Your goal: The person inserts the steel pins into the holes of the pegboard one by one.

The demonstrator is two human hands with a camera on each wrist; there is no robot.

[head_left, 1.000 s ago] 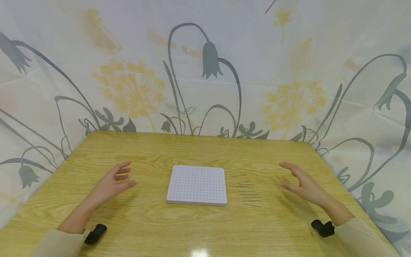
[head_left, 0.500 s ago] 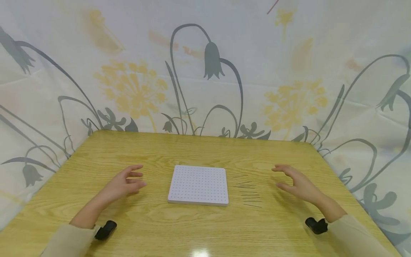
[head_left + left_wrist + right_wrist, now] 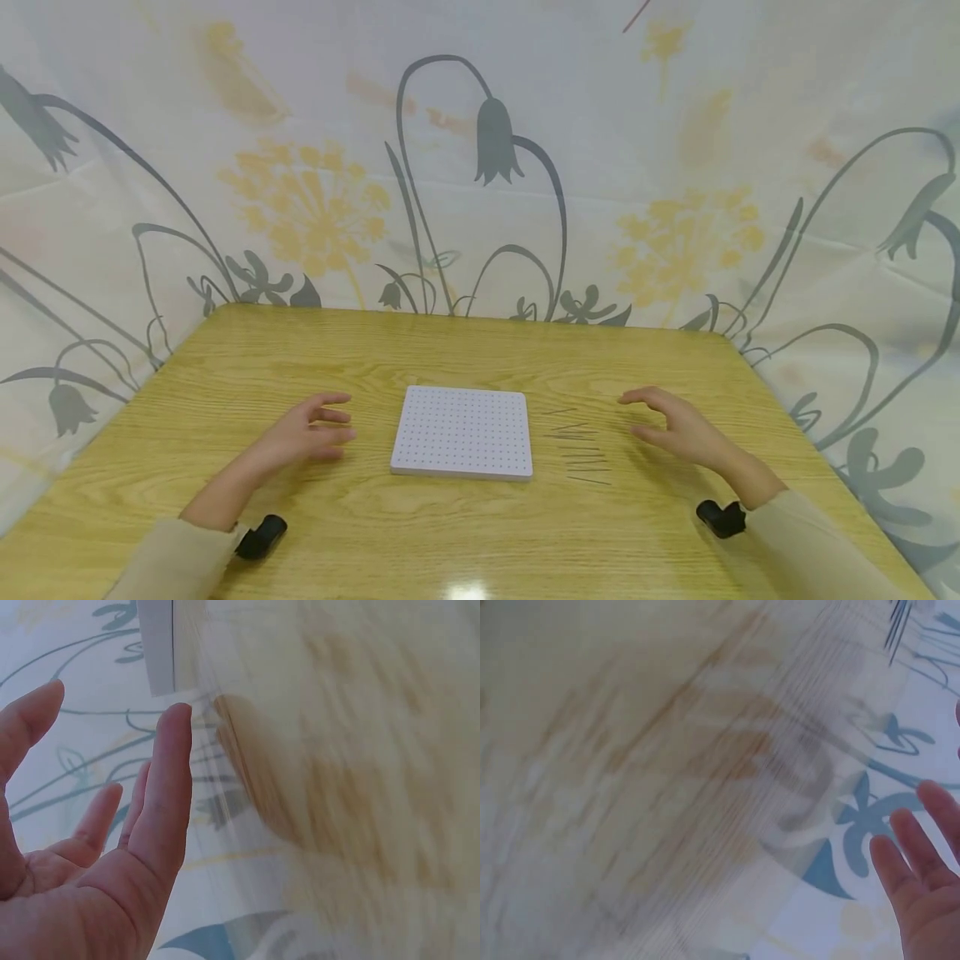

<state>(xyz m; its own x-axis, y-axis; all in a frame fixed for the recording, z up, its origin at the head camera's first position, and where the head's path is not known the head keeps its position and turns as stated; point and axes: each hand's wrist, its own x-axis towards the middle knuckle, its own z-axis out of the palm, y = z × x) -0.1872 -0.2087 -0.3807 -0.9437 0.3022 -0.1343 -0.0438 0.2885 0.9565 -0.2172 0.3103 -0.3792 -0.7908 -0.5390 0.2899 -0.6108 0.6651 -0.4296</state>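
A white board (image 3: 461, 433) with rows of small holes lies flat at the middle of the table. Right of it are several thin dark sticks (image 3: 581, 454), most of them roughly parallel. My left hand (image 3: 303, 433) hovers left of the board, fingers relaxed and holding nothing. On the other side, my right hand (image 3: 675, 425) is held over the table to the right of the sticks, loosely spread and also without any object. The left wrist view has the board's edge (image 3: 156, 649) beyond the fingertips; in the right wrist view, dark stick ends (image 3: 898, 626) show at the top.
The wood-grain table (image 3: 360, 533) ends at a pale cloth backdrop (image 3: 480, 208) printed with grey and yellow flowers, which also runs along both sides. A black camera mount sits on the left wrist (image 3: 261, 537) and another on the right wrist (image 3: 722, 518).
Both hands have moved inward, the left one to the right toward the board, the right one to the left toward the sticks. Board and sticks stay where they were.
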